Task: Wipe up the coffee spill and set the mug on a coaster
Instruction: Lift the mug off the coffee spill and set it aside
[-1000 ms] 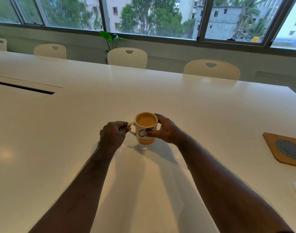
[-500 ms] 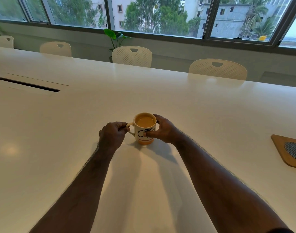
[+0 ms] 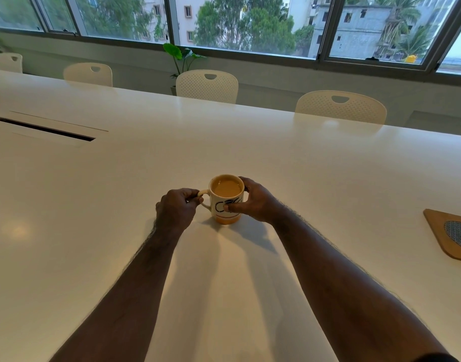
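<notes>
Little has changed in the last second: only the view has drifted, while both hands keep the same grip. The left hand [image 3: 177, 208] pinches the handle; the right hand [image 3: 253, 202] wraps its fingers [image 3: 230, 206] on the coffee mug [image 3: 226, 199]. It stands upright mid-counter [image 3: 119, 205], handle pointing left, no spill visible. The wooden coaster [image 3: 450, 235] lies well apart, right.
</notes>
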A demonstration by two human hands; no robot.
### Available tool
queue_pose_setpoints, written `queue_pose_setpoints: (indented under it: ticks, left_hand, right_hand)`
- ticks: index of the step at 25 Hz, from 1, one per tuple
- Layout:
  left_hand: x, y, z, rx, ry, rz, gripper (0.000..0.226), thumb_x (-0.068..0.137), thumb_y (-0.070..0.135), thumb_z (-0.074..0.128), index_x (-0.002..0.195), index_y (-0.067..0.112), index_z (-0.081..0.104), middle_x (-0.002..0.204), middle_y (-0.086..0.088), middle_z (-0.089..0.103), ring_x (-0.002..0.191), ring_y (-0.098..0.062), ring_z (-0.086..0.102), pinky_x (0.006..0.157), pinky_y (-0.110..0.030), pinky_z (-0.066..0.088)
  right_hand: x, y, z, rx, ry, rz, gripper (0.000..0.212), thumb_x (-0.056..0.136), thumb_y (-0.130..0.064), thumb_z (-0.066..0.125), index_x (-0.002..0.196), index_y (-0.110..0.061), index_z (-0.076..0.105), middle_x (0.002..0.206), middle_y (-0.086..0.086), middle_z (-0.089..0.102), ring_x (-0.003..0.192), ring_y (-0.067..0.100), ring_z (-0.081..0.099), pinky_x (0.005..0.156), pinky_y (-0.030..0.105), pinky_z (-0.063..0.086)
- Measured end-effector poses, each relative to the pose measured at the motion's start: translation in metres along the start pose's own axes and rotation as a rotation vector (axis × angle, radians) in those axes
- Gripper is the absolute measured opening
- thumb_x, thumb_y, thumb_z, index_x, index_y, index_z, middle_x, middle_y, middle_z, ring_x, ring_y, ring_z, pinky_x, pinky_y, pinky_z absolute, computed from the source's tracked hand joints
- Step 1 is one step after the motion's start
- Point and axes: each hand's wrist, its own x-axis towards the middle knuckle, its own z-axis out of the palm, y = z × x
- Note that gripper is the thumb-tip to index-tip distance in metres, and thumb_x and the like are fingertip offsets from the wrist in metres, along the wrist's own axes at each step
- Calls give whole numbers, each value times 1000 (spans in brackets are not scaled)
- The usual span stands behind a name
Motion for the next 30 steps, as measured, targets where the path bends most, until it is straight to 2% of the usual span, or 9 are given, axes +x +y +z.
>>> queue_pose_setpoints:
  ticks: [6,9,11,14,17,19,21,24,30]
  left_hand:
    - [-1,4,-2,-22,-30,-55,25,87,28,69,110,18,72,104,-2,74,96,-24,67,87,-48,54]
    - [-4,8,-4,-44,-33,-71,39,88,24,65,126,19,62,123,-1,67,106,-25,64,93,-49,52]
    - [-7,11,-5,-36,-8,-58,48,85,25,60,133,22,56,134,-1,60,112,-25,60,99,-51,47]
    - [-15,23,-7,7,46,18,53,82,28,53,136,23,52,142,-4,52,126,-28,50,106,-54,38]
    - [-26,43,-3,42,105,161,57,83,33,47,138,21,49,144,-3,49,131,-26,44,106,-49,31]
    - [-31,56,4,67,107,275,60,85,39,44,142,19,44,147,-5,46,135,-26,40,109,-49,29]
    - [-36,71,12,101,84,354,64,87,43,41,146,19,38,152,-6,40,142,-27,32,115,-52,22]
    - [-48,95,27,155,26,468,65,90,47,36,150,21,32,159,-3,28,148,-25,18,120,-50,7]
    - [-79,127,74,253,-260,626,74,91,61,17,155,28,-3,162,2,-16,148,-18,-19,117,-41,-15]
  right_hand:
    - [-4,-6,-3,32,-41,32,82,71,-23,83,140,-16,39,138,4,49,128,21,45,102,38,44]
    - [-7,-5,-8,-35,-102,90,98,74,-20,82,150,-16,20,155,5,28,141,23,28,111,40,34]
    - [-11,0,-12,-113,-86,148,104,76,-19,80,153,-19,10,159,5,19,144,24,21,114,42,29]
    - [-24,7,-15,-202,17,207,96,82,-18,72,153,-19,7,159,6,18,144,24,24,111,37,31]
    - [-44,17,-16,-303,115,253,90,86,-33,66,153,-23,6,160,5,15,144,25,24,111,44,34]
    - [-63,22,-17,-399,136,241,87,89,-43,60,153,-22,4,161,2,9,147,24,12,114,45,22]
    - [-81,26,-19,-483,167,211,85,92,-50,52,153,-19,2,161,1,4,147,19,-1,115,39,9]
    - [-108,33,-23,-571,237,198,81,94,-59,37,153,-18,0,161,0,1,146,16,-9,110,32,-1]
    - [-165,50,-40,-659,283,349,84,90,-70,14,152,-19,-8,160,-2,-11,143,16,-20,115,37,-2]
